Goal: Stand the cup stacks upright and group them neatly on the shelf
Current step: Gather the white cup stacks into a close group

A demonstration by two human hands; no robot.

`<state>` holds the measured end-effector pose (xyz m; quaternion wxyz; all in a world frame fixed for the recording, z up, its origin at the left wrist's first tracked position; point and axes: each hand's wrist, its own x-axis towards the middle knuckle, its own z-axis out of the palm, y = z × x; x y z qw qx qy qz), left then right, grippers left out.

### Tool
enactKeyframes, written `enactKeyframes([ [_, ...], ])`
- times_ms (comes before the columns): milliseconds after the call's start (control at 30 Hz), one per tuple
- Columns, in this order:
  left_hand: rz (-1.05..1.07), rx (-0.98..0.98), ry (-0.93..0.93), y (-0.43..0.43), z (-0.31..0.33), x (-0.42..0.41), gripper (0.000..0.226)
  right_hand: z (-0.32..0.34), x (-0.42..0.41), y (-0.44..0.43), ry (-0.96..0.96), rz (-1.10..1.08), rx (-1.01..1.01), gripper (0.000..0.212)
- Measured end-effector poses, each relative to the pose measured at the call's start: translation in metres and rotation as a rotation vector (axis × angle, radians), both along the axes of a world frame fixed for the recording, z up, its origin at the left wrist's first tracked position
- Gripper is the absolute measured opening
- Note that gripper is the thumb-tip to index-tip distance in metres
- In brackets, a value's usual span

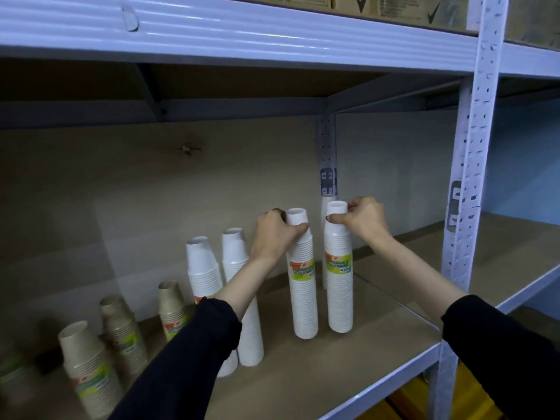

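Note:
Two tall white cup stacks stand upright side by side on the brown shelf board [318, 368]. My left hand [274, 233] grips the top of the left white stack [303, 298]. My right hand [365, 218] pinches the top of the right white stack [339, 292]. Both carry green and orange labels. Another white stack [325, 237] stands behind them by the rear post. Two more white stacks [203, 268] [235, 256] stand to the left, partly hidden by my left forearm. Several shorter brown cup stacks [88, 368] [121, 328] [171, 307] stand at the far left.
A grey metal upright [463, 207] borders the shelf on the right, with a second shelf bay beyond it. The upper shelf beam [242, 34] hangs overhead with cardboard boxes on it. Yellow items show below the front edge. A brown back panel closes the rear.

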<state>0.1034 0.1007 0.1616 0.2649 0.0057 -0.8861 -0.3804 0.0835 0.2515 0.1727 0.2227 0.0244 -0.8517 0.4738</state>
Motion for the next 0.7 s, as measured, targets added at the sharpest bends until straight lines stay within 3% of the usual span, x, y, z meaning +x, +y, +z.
enactKeyframes([
  [233,0.118,-0.06,0.009,-0.037,0.019,0.052,0.029,0.01,0.03,-0.042,0.004,0.113,0.067,0.036],
  [400,0.153,-0.051,-0.01,-0.07,0.022,0.085,0.035,0.009,0.051,-0.072,-0.006,0.205,0.088,0.054],
  [567,0.168,-0.058,-0.01,-0.094,0.019,0.101,0.029,0.009,0.065,-0.1,-0.044,0.294,0.081,0.05],
  [700,0.214,-0.054,-0.047,-0.107,0.012,0.103,0.042,0.006,0.071,-0.115,-0.062,0.309,0.099,0.046],
])
